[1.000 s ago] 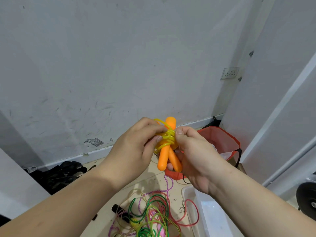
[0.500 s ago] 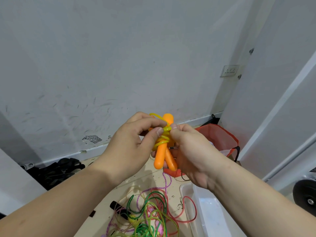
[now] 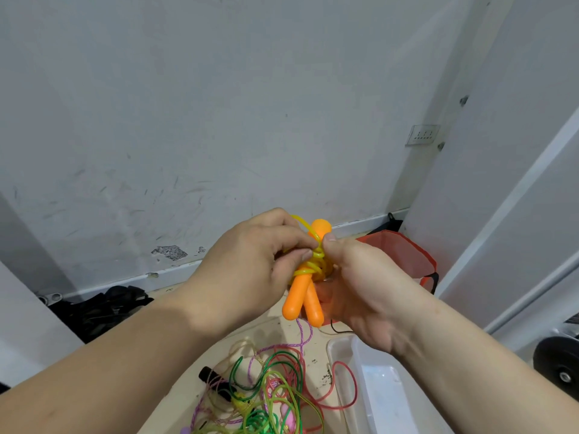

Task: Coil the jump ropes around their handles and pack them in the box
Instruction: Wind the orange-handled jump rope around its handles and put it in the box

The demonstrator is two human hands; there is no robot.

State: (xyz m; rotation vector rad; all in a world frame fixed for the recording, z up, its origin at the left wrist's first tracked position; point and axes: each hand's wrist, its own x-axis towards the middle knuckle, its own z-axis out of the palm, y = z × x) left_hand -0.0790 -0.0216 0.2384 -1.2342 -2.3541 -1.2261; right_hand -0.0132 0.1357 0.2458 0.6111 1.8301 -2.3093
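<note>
One clear box (image 3: 376, 382) sits by tangled ropes (image 3: 269, 393). Left hand (image 3: 250, 267) and right hand (image 3: 360, 286) pinch yellow rope (image 3: 314, 267) round two orange handles (image 3: 296, 297).

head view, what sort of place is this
Probably a plain indoor room, perhaps a storage or work corner: a scuffed white wall with a socket plate, a bare floor strewn with tangled jump ropes, and a red bag by the corner.

Yellow rope (image 3: 308, 270) coiled around two upright orange handles (image 3: 296, 297).
</note>
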